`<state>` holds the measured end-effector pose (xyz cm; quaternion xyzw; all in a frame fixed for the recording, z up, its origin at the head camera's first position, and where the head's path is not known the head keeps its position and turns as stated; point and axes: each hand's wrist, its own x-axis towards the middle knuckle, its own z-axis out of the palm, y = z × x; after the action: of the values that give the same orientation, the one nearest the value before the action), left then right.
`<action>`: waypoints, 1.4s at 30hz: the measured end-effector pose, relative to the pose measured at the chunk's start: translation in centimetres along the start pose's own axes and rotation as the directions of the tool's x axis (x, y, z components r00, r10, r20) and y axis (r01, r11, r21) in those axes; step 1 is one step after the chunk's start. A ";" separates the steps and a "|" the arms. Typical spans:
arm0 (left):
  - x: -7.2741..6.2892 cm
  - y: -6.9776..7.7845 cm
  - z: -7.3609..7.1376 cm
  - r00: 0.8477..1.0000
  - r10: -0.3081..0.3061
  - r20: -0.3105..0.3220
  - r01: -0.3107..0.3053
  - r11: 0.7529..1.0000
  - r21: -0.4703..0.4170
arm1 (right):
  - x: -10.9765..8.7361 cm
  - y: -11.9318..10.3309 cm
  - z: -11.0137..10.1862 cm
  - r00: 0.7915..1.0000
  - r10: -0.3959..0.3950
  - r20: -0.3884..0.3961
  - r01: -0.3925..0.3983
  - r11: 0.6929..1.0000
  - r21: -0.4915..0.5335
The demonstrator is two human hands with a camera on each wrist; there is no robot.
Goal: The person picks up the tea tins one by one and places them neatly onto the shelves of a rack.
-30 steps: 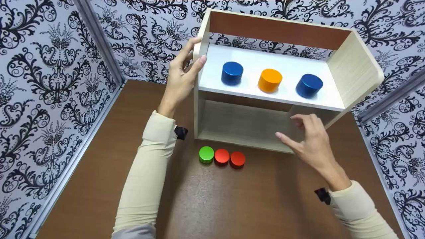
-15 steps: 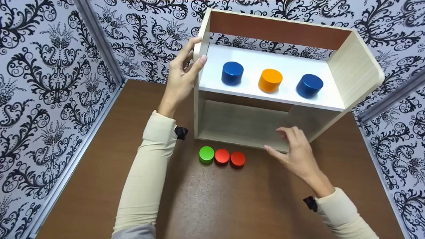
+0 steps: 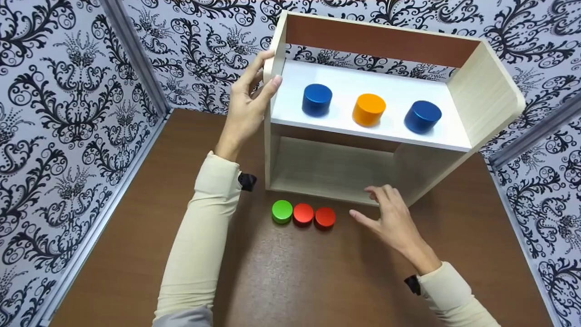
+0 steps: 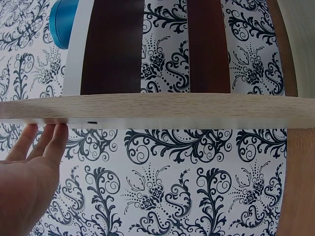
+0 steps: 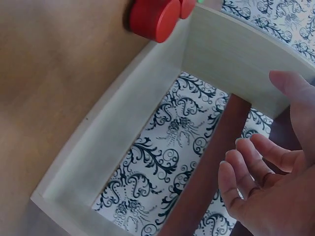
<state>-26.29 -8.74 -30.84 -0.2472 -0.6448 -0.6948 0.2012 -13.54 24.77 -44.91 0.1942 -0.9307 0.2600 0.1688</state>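
My left hand (image 3: 247, 102) grips the left side panel of a small wooden shelf unit (image 3: 488, 91), its thumb at the front edge. In the left wrist view, fingertips (image 4: 56, 130) press against that panel's outer face. My right hand (image 3: 394, 222) holds nothing, its thumb and fingers spread apart over the lower front edge of the unit. Left of it, a row on the table holds a red cylinder (image 3: 325, 218), a second red cylinder (image 3: 303, 215) and a green cylinder (image 3: 282, 211). The right wrist view shows the nearer red cylinder (image 5: 155, 19) beyond the thumb.
On the white upper shelf (image 3: 345, 75) stand a blue cylinder (image 3: 317, 100), an orange cylinder (image 3: 369, 110) and another blue cylinder (image 3: 423, 117), spaced apart. Below is the bare lower compartment (image 3: 331, 163). Patterned panels (image 3: 77, 136) enclose the brown table (image 3: 290, 281).
My right hand has come down and left, from beside the unit's right panel towards the red cylinders. The left hand stays where it was on the panel.
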 end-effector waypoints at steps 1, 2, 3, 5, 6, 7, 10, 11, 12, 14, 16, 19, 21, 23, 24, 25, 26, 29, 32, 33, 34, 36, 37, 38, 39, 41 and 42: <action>0.0 0.0 0.0 1.000 0.002 0.001 -0.002 1.000 0.003 | -0.1 0.0 0.2 1.000 0.004 0.011 -0.004 1.000 -0.006; 0.0 0.0 0.0 1.000 0.003 0.001 -0.003 1.000 0.005 | -0.2 0.0 0.4 1.000 0.008 0.021 -0.008 1.000 -0.012; 0.0 0.0 0.0 1.000 0.004 0.000 -0.004 1.000 0.007 | -0.3 0.0 0.6 0.999 0.010 0.032 -0.010 1.000 -0.018; 0.0 0.0 0.0 1.000 0.005 0.000 -0.005 1.000 0.011 | -0.5 0.1 1.1 0.999 0.008 0.048 -0.007 1.000 -0.029; 0.0 0.0 0.0 1.000 0.004 -0.001 -0.004 1.000 0.014 | -0.5 0.1 1.3 0.998 0.006 0.056 -0.004 0.999 -0.034; 0.0 0.0 0.0 1.000 0.003 -0.002 -0.003 1.000 0.017 | -0.6 0.2 1.5 0.998 0.005 0.062 -0.002 0.999 -0.037; 0.0 0.0 0.0 1.000 -0.003 -0.004 0.003 1.000 0.018 | -0.9 0.3 2.2 0.997 0.001 0.081 0.003 0.999 -0.046; 0.0 0.0 0.0 1.000 -0.005 -0.005 0.005 1.000 0.018 | -1.0 0.3 2.4 0.996 0.003 0.088 0.001 0.999 -0.047; 0.0 0.0 0.0 1.000 -0.006 -0.006 0.006 1.000 0.017 | -1.0 0.3 2.6 0.995 0.006 0.096 -0.001 0.999 -0.050; 0.0 0.0 0.0 1.000 -0.006 -0.004 0.006 1.000 0.013 | -1.2 0.5 3.0 0.994 0.010 0.112 -0.004 0.998 -0.057; 0.0 0.0 0.0 1.000 -0.006 -0.004 0.006 1.000 0.013 | -1.3 0.6 3.5 0.992 0.015 0.126 -0.007 0.998 -0.066; 0.0 0.0 0.0 1.000 0.001 -0.002 -0.001 1.000 0.011 | -1.6 0.8 4.0 0.990 0.015 0.142 -0.004 0.997 -0.076; 0.0 0.0 0.0 1.000 0.008 -0.002 -0.008 1.000 0.012 | -1.7 0.9 4.4 0.988 0.013 0.154 -0.001 0.997 -0.081; 0.0 0.0 0.0 1.000 0.015 -0.001 -0.015 1.000 0.013 | -1.8 1.0 4.8 0.986 0.013 0.164 0.001 0.997 -0.083; 0.0 0.0 0.0 1.000 0.018 0.000 -0.018 1.000 0.016 | -1.8 1.0 5.0 0.985 0.015 0.170 -0.001 0.997 -0.082; 0.0 -0.1 0.0 1.000 0.018 0.001 -0.018 1.000 0.017 | -1.9 1.1 5.2 0.984 0.018 0.177 -0.003 0.997 -0.080; 0.0 -0.1 0.0 1.000 0.019 0.002 -0.019 1.000 0.018 | -1.9 1.2 5.4 0.983 0.021 0.185 -0.006 0.997 -0.080; 0.0 -0.1 0.0 1.000 0.017 0.002 -0.017 1.000 0.014 | -2.1 1.4 6.1 0.978 0.032 0.208 -0.018 0.997 -0.069; 0.0 -0.1 0.0 1.000 0.015 0.001 -0.015 1.000 0.008 | -2.3 1.6 6.7 0.969 0.046 0.241 -0.033 0.998 -0.061; 0.0 -0.1 0.0 1.000 0.012 0.000 -0.012 1.000 0.005 | -2.4 1.7 6.9 0.966 0.054 0.253 -0.040 0.998 -0.057; 0.0 -0.1 0.0 1.000 0.010 0.000 -0.010 1.000 0.003 | -2.4 1.7 7.1 0.963 0.059 0.262 -0.046 0.997 -0.055; 0.0 -0.1 0.0 1.000 0.006 -0.001 -0.006 1.000 0.004 | -2.6 1.8 7.4 0.956 0.075 0.285 -0.063 0.997 -0.052; 0.0 -0.1 0.0 1.000 0.002 -0.003 -0.002 1.000 0.004 | -2.6 1.9 7.6 0.952 0.084 0.295 -0.072 0.996 -0.049; 0.0 -0.1 0.0 1.000 -0.001 -0.004 0.001 1.000 0.005 | -2.7 1.9 7.8 0.948 0.091 0.305 -0.080 0.996 -0.048; 0.0 0.0 0.0 1.000 -0.004 -0.005 0.004 1.000 0.005 | -2.8 2.0 7.9 0.944 0.096 0.314 -0.086 0.995 -0.046; 0.0 0.0 0.0 1.000 -0.009 -0.009 0.009 1.000 0.005 | -2.9 2.1 8.2 0.938 0.104 0.329 -0.097 0.995 -0.039; 0.0 0.0 0.1 1.000 -0.011 -0.009 0.011 1.000 0.004 | -2.9 2.1 8.4 0.936 0.108 0.334 -0.101 0.994 -0.037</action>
<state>-26.29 -8.69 -30.85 -0.2399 -0.6466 -0.6957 0.2008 -13.75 22.65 -53.76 0.1844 -0.9573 0.2227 -0.0044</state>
